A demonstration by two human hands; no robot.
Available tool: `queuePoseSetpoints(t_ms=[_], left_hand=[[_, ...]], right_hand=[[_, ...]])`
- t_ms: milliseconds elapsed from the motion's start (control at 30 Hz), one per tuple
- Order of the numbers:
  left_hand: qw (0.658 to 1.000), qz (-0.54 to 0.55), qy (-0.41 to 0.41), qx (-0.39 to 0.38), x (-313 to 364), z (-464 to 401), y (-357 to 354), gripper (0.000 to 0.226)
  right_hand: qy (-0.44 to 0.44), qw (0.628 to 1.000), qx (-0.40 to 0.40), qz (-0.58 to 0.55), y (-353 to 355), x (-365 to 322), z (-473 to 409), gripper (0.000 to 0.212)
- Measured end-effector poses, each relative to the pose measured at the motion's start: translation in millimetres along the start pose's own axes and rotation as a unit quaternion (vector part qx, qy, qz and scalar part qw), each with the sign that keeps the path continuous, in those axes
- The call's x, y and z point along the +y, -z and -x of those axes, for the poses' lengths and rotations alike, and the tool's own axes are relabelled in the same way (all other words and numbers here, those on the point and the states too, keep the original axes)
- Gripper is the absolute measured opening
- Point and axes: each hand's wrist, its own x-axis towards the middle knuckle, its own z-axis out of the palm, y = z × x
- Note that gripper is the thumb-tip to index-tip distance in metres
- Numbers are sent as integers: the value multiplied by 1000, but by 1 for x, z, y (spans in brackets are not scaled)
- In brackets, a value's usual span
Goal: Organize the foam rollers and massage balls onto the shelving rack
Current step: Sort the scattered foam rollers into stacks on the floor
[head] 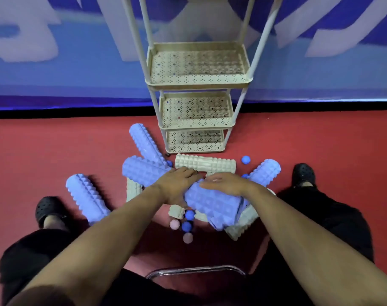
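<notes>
Foam rollers [143, 144] and massage balls [245, 159] all on floor [55, 151]; shelving rack [197, 81] bare. Both hands, left [179, 184] and right [223, 184], gripping one blue roller [212, 205]. Barely begun.

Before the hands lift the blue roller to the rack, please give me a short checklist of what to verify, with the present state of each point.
1. Both hands on the roller: ok, left hand and right hand lie on its far end.
2. Firm grip: cannot tell, the fingers are blurred.
3. Rack trays free: ok, the three visible trays hold nothing.
4. Path to the rack: not ok, a cream roller lies across in front of it.
5. Loose balls: not ok, blue and pink balls lie beside the roller's near end.
6. Top of the rack: cannot tell, out of view.
</notes>
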Motion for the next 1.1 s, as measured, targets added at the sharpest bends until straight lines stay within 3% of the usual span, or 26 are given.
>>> queuePoseSetpoints(t_ms=[67, 167, 300, 367, 400, 467, 533, 600, 667, 700, 800, 933, 1100], left_hand=[[999, -13, -35, 37, 11, -3, 16, 94], [989, -34, -96, 105, 25, -11, 36, 90], [976, -35, -134, 170, 45, -11, 56, 86], [981, -45, -93, 167, 48, -9, 53, 95], [984, -34, -54, 169, 48, -8, 49, 102], [981, 68, 54, 173, 48, -9, 40, 110], [935, 263, 180, 156, 55, -12, 39, 102], [831, 474, 264, 126, 70, -14, 44, 74], [720, 632, 282, 55, 89, -14, 50, 50], [694, 668, 266, 32, 98, -15, 51, 45], [674, 702, 229, 8, 117, -27, 49, 45], [640, 731, 238, 21, 120, -47, 35, 87], [669, 694, 264, 10, 118, -60, 24, 68]], right_hand=[[-8, 999, 1, -53, 14, -8, 23, 76], [-20, 986, -16, -166, 27, -15, 54, 44], [-12, 938, -52, -343, 29, -7, 67, 45], [1, 899, -63, -433, 25, -1, 71, 34], [24, 900, -46, -433, 21, -5, 79, 25], [-9, 865, -62, -497, 16, 5, 85, 25], [-13, 860, -39, -508, 12, 13, 96, 40], [-23, 857, 1, -514, 9, 19, 93, 57], [-27, 848, 15, -529, 5, 25, 92, 64], [-17, 846, 20, -533, 4, 23, 95, 61], [6, 827, 10, -561, 2, 25, 97, 55], [-5, 818, 22, -574, -3, 38, 88, 60], [-37, 835, 77, -544, 13, 61, 75, 52]])
